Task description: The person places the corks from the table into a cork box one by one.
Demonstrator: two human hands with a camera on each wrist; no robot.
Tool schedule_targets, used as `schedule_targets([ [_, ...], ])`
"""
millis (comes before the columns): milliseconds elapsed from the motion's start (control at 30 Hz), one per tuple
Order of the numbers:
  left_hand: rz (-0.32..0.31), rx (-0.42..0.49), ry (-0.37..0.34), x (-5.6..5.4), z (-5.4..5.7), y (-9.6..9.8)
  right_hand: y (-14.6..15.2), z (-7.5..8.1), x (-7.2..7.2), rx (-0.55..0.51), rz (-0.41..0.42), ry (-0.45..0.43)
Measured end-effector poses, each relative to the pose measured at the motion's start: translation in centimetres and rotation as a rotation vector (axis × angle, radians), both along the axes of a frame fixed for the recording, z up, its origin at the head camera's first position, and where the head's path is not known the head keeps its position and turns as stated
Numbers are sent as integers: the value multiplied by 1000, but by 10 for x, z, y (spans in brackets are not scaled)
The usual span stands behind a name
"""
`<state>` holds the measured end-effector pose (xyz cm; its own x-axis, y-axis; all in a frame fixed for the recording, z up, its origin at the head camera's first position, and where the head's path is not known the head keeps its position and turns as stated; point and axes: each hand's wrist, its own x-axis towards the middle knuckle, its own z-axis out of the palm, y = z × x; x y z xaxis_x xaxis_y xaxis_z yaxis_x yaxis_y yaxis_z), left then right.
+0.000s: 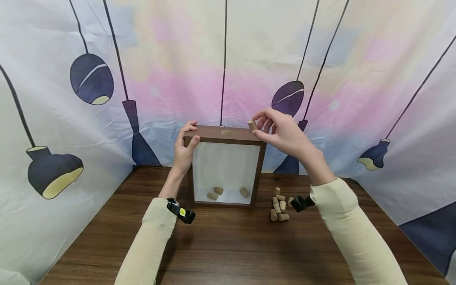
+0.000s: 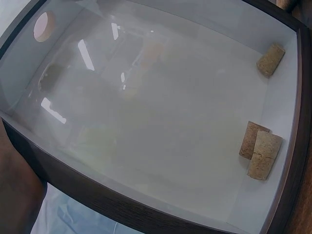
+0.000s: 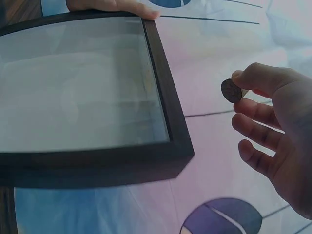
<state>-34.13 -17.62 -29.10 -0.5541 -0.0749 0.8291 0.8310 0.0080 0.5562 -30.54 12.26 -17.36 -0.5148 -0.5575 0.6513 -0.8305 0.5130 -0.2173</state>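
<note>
A brown-framed shadow box (image 1: pixel 246 133) with a clear front stands upright on the table, a round hole (image 1: pixel 227 133) in its top edge. My left hand (image 1: pixel 183 152) grips its upper left corner, thumb at the front and fingers over the top. Between thumb and forefinger, my right hand (image 1: pixel 285 133) pinches a cork (image 1: pixel 252 126) just above the box's upper right corner. The right wrist view shows that cork (image 3: pixel 231 91) end-on, the other fingers loosely bent. Inside, three corks lie at the bottom: two overlapping corks (image 2: pixel 264 155) and a separate cork (image 2: pixel 271 59).
A small pile of loose corks (image 1: pixel 273 215) lies on the table (image 1: pixel 228 245) right of the box, near the right wrist's camera (image 1: pixel 302 203). Behind the table hangs a cloth backdrop (image 1: pixel 185 71) printed with lamps.
</note>
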Motion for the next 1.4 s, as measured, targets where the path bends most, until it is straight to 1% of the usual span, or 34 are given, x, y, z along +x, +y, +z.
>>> schedule_targets([
  [200,-8,2,-1,-1,-1,1,-21,7,-6,15,2,-29],
  [333,-10,6,5,0,-1,0,-33,9,-12,22,8,-54],
  [567,-10,6,11,0,0,0,-51,6,-26,49,-11,-95],
  [733,-12,5,6,0,-1,-1,-63,1,-31,73,-29,-114],
  [1033,-17,1,12,1,-2,0,-73,-10,-34,92,-94,-164],
  [1167,-17,-1,13,1,-1,-1,-74,-13,-33,82,-105,-180],
  [1400,-16,3,16,1,0,-2,-75,-13,-33,68,-112,-175],
])
